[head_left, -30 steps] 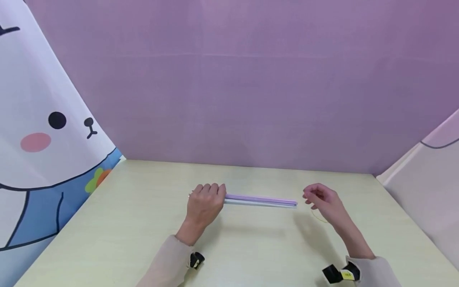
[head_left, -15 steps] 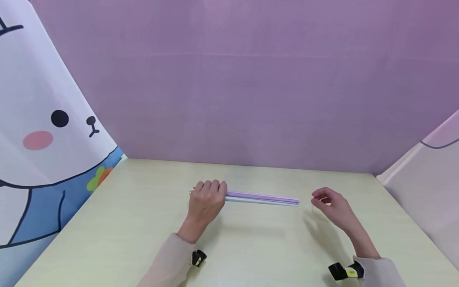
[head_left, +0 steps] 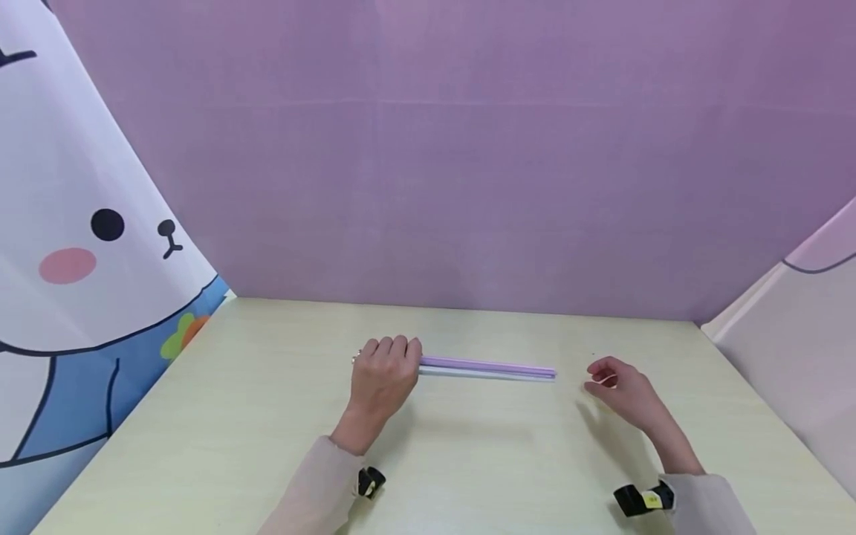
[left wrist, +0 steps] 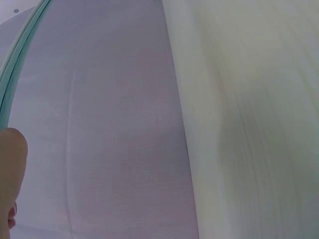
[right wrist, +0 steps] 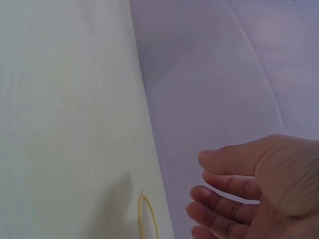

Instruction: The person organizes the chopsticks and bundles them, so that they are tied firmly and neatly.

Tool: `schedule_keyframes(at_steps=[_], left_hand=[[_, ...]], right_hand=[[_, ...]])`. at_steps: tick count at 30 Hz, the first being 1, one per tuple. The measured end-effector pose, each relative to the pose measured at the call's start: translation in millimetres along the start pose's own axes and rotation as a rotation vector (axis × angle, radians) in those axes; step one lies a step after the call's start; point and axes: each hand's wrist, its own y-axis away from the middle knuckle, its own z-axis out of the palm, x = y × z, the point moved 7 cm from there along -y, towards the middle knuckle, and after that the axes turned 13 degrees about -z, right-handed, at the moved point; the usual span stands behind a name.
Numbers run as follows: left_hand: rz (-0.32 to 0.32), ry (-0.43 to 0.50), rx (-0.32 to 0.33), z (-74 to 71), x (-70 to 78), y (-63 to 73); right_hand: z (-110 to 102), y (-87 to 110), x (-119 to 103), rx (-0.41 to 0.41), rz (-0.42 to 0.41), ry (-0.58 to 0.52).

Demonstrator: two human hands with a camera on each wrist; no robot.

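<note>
My left hand (head_left: pixel 383 383) grips a bundle of slim straight sticks, the knuckles turned up. A purple stick (head_left: pixel 488 365) and a pale blue-green stick (head_left: pixel 468 373) reach rightward from the fist. In the left wrist view the pale green sticks (left wrist: pixel 16 64) rise past a fingertip (left wrist: pixel 12 142). My right hand (head_left: pixel 625 394) is off to the right of the sticks' ends, fingers curled, the thumb a little apart from them. A thin yellow elastic loop (right wrist: pixel 140 214) shows below those fingers in the right wrist view; where it meets the hand is out of frame.
A pale wood-grain table (head_left: pixel 468 475) lies under both hands. A purple cloth (head_left: pixel 428 186) stands along its far edge. At the left hangs a printed cloth with a cartoon animal (head_left: pixel 67 193), and a pale cloth (head_left: pixel 809 334) hangs at the right.
My right hand has moved right and slightly down, away from the sticks' ends. The yellow loop, seen hanging below it earlier, is now hidden in the head view. The left hand has barely moved.
</note>
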Motion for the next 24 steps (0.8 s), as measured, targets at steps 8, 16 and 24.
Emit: schedule_keyframes(at_steps=[8, 16, 24], left_hand=[[-0.004, -0.008, -0.023, 1.4, -2.0, 1.1], [-0.007, -0.013, -0.012, 1.4, -1.6, 0.3], [-0.008, -0.001, -0.011, 1.3, -1.1, 0.0]], right_hand=[[9.8, 1.6, 8.5, -0.058, 0.002, 0.0], [17.8, 6.3, 16.7, -0.146, 0.053, 0.052], [20.0, 7.1, 19.7, -0.169, 0.086, 0.15]])
